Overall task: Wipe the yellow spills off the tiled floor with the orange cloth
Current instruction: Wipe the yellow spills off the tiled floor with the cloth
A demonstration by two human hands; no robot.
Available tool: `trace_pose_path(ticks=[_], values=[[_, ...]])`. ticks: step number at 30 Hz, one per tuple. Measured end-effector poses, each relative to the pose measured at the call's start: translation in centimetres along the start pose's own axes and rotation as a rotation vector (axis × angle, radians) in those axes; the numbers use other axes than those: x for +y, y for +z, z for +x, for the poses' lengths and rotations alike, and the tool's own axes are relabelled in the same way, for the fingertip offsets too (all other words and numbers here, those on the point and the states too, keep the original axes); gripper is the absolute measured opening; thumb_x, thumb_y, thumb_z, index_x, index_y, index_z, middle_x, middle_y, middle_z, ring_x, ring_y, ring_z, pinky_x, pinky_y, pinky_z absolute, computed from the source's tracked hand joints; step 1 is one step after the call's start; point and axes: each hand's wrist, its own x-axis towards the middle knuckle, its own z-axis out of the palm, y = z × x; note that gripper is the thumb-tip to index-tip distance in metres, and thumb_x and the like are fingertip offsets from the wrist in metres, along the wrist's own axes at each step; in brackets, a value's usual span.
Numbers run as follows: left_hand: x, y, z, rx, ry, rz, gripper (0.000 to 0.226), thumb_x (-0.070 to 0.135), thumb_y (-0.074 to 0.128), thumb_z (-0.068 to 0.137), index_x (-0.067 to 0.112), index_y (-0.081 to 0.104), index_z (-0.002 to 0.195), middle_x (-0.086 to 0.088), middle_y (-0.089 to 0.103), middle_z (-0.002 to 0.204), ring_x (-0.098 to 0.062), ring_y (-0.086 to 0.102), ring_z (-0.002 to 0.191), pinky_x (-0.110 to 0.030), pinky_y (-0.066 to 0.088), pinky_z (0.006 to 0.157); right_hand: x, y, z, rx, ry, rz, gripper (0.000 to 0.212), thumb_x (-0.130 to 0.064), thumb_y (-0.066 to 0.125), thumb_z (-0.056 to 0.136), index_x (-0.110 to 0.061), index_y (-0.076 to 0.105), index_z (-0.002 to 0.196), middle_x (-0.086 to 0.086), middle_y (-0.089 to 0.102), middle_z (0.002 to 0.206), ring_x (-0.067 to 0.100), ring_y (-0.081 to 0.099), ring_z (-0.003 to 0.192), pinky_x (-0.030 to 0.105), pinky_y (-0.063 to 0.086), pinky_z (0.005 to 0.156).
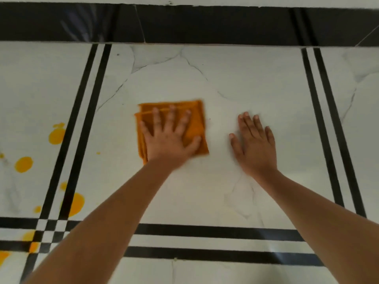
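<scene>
A folded orange cloth (195, 117) lies flat on the white marble floor tile (235, 83) in the middle of the view. My left hand (170, 138) presses down on it with fingers spread and straight. My right hand (254, 144) rests flat on the bare tile to the right of the cloth, fingers straight and together, apart from the cloth. Yellow spills sit on the left: a large blob (57, 135), a round spot (23, 164), a patch (77, 203) beside the black stripes, a tiny drop (98, 153), and smears (30, 241) at the stripe crossing.
Double black stripes (86, 119) run down the left and another pair (322, 119) down the right; a horizontal pair (205, 242) crosses near me. A glossy black skirting (205, 23) lines the wall at the far side.
</scene>
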Motion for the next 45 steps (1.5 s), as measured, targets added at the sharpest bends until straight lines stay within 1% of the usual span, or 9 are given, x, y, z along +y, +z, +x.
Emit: trace_pose_path(ticks=[3, 6, 10, 15, 19, 24, 28, 33, 45], values=[[-0.8, -0.3, 2.4, -0.024, 0.203, 0.074, 0.075, 0.076, 0.014, 0.075, 0.049, -0.005, 0.142, 0.005, -0.005, 0.158, -0.032, -0.009, 0.143, -0.064, -0.006, 0.108, 0.1, 0.0, 0.1, 0.001, 0.004, -0.018, 0.070, -0.053, 0.012, 0.089, -0.018, 0.025, 0.148, -0.001, 0.022, 0.156, 0.018, 0.014, 0.144, 0.039, 0.010, 0.114], [0.0, -1.0, 5.6, -0.041, -0.099, -0.031, 0.073, 0.076, 0.017, 0.079, 0.048, -0.005, 0.143, 0.005, -0.008, 0.158, -0.034, -0.013, 0.142, -0.064, -0.008, 0.107, 0.0, -0.1, 0.0, -0.010, 0.003, -0.009, 0.068, -0.053, 0.013, 0.090, -0.018, 0.026, 0.148, -0.001, 0.023, 0.155, 0.018, 0.014, 0.144, 0.039, 0.009, 0.114], [0.0, 0.2, 1.3, -0.005, 0.251, 0.066, 0.074, 0.075, 0.014, 0.074, 0.049, 0.001, 0.143, 0.005, 0.001, 0.158, -0.033, -0.004, 0.143, -0.064, -0.003, 0.108, 0.3, -0.1, 0.1, -0.028, 0.002, -0.004, 0.069, -0.054, 0.013, 0.090, -0.018, 0.025, 0.148, -0.001, 0.023, 0.156, 0.018, 0.013, 0.145, 0.038, 0.008, 0.114], [-0.4, -1.2, 3.4, -0.060, -0.137, -0.039, 0.075, 0.075, 0.018, 0.079, 0.046, -0.005, 0.144, 0.004, -0.008, 0.158, -0.034, -0.013, 0.142, -0.063, -0.007, 0.108, 0.1, -0.1, 0.0, -0.026, -0.011, -0.008, 0.071, -0.055, 0.013, 0.089, -0.017, 0.025, 0.148, 0.000, 0.022, 0.156, 0.019, 0.014, 0.145, 0.042, 0.010, 0.114], [-0.6, 0.2, -2.0, -0.039, 0.239, 0.097, 0.076, 0.076, 0.010, 0.072, 0.050, -0.007, 0.141, 0.006, -0.004, 0.158, -0.031, -0.008, 0.143, -0.061, -0.006, 0.109, 0.0, -0.5, -0.4, -0.018, -0.051, -0.009, 0.070, -0.055, 0.015, 0.089, -0.017, 0.032, 0.145, 0.004, 0.029, 0.153, 0.024, 0.020, 0.143, 0.045, 0.012, 0.113], [-2.9, -0.9, -0.2, -0.031, -0.156, -0.051, 0.076, 0.077, 0.013, 0.077, 0.046, -0.006, 0.143, 0.004, -0.007, 0.158, -0.032, -0.012, 0.142, -0.061, -0.008, 0.109, -3.2, -0.7, -1.9, -0.042, -0.202, 0.034, 0.068, -0.053, 0.016, 0.090, -0.017, 0.034, 0.144, 0.004, 0.036, 0.150, 0.022, 0.024, 0.142, 0.039, 0.008, 0.113], [-6.6, 0.0, -6.5, -0.053, 0.097, 0.058, 0.076, 0.079, 0.005, 0.072, 0.050, -0.019, 0.138, 0.007, -0.014, 0.156, -0.029, -0.014, 0.143, -0.059, -0.006, 0.111, -6.6, -0.3, -2.1, -0.123, -0.289, 0.010, 0.072, -0.057, 0.004, 0.088, -0.022, 0.019, 0.149, 0.001, 0.021, 0.156, 0.017, 0.009, 0.145, 0.033, -0.003, 0.113], [-11.2, -1.3, -2.9, -0.044, -0.282, -0.062, 0.076, 0.078, 0.013, 0.078, 0.046, -0.012, 0.142, 0.003, -0.009, 0.157, -0.032, -0.014, 0.142, -0.061, -0.007, 0.110, -11.1, 1.1, -2.4, -0.161, -0.335, 0.020, 0.075, -0.058, 0.000, 0.085, -0.023, 0.014, 0.150, 0.000, 0.015, 0.157, 0.017, 0.004, 0.146, 0.032, -0.005, 0.112], [-12.9, -0.2, -7.9, -0.018, -0.199, -0.031, 0.079, 0.081, 0.007, 0.075, 0.045, -0.020, 0.141, 0.004, -0.015, 0.156, -0.031, -0.017, 0.142, -0.056, -0.011, 0.109, -14.7, 2.7, -4.9, -0.228, -0.364, 0.009, 0.076, -0.059, -0.002, 0.085, -0.021, 0.009, 0.150, 0.001, 0.008, 0.158, 0.013, -0.008, 0.143, 0.032, -0.008, 0.112]])
